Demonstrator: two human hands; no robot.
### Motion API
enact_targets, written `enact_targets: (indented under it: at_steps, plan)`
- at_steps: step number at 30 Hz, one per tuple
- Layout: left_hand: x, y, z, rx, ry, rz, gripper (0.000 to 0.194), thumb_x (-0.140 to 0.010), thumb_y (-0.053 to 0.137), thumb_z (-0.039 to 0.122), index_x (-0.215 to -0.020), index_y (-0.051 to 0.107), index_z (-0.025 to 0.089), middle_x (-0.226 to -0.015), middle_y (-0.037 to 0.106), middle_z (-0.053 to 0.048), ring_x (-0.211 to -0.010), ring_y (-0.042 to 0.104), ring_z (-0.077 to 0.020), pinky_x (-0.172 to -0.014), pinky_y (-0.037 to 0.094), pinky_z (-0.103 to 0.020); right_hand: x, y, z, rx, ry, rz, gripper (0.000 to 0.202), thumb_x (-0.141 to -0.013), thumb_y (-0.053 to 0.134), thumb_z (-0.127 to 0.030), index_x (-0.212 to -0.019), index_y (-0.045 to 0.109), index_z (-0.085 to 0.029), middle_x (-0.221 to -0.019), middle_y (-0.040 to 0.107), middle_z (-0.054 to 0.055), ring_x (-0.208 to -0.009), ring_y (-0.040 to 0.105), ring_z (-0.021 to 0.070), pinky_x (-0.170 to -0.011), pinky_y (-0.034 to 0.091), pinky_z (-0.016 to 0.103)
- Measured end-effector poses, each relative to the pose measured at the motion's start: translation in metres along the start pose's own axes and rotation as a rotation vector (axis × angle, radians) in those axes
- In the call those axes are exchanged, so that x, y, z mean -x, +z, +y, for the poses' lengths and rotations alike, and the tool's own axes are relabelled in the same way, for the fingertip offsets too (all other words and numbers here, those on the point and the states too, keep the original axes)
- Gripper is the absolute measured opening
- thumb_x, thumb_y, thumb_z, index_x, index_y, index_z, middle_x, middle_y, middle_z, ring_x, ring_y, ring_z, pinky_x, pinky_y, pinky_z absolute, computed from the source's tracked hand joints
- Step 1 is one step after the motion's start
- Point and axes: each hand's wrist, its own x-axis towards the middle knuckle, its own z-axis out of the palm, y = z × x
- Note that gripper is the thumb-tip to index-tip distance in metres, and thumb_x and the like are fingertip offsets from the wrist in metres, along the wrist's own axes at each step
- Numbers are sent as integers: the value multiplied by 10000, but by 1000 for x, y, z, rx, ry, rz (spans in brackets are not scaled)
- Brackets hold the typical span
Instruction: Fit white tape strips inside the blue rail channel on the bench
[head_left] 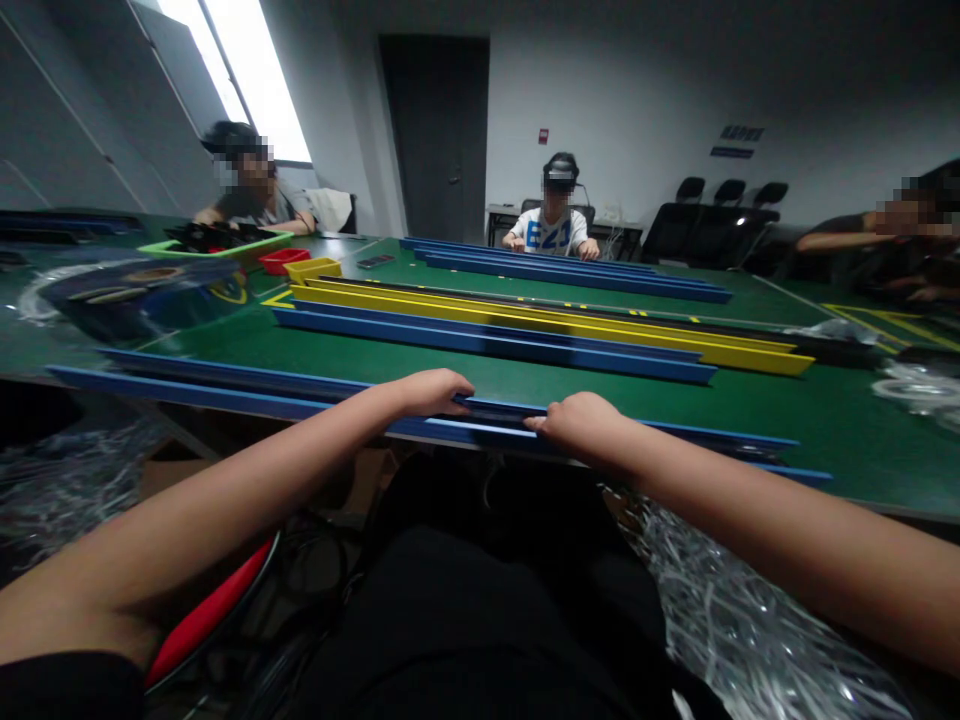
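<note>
A long blue channel [247, 398] lies along the near edge of the green table, with a dark strip running inside it. My left hand [441, 392] reaches down to the channel near its middle, fingers bent together at its far wall. A short way to the right, my right hand [574, 415] is closed over the same channel, its fingertips inside at the dark strip. What either hand pinches is too small or hidden to make out.
Beyond lie another blue channel [495, 345], a yellow channel [570, 325] and further blue channels [577, 275]. At the left stand a green tray [161, 250], a red bin [283, 262] and a yellow bin [313, 270]. Several people sit around the table [757, 400].
</note>
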Motion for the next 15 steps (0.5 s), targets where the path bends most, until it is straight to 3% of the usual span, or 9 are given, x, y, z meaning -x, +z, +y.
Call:
enact_targets:
  at_steps: [7,11,15]
  plan:
    - [34,-6,-33,52,-61,-32,232,-829,560,401,-741,596,190,-693,575,13,-639,501,-123,-589,320,-227,-42,-40,-30,-78,-17,-84,329,-872,533,-202,-1146,716,-216,-950,738,128,-860,699,241,-736,507,334]
    - [38,-6,-34,84,-122,-28,218,-798,571,401,-746,597,191,-700,577,20,-645,497,-125,-586,316,-231,-47,-53,-37,-90,12,-167,305,-856,540,-171,-1080,745,-204,-990,742,128,-874,703,244,-737,524,335]
    - [38,-7,-30,71,-174,-28,226,-776,568,422,-767,615,201,-714,611,18,-648,518,-136,-580,324,-238,-51,-53,-39,-97,15,-172,328,-834,539,-137,-1077,747,-204,-1001,745,129,-884,704,251,-742,537,350]
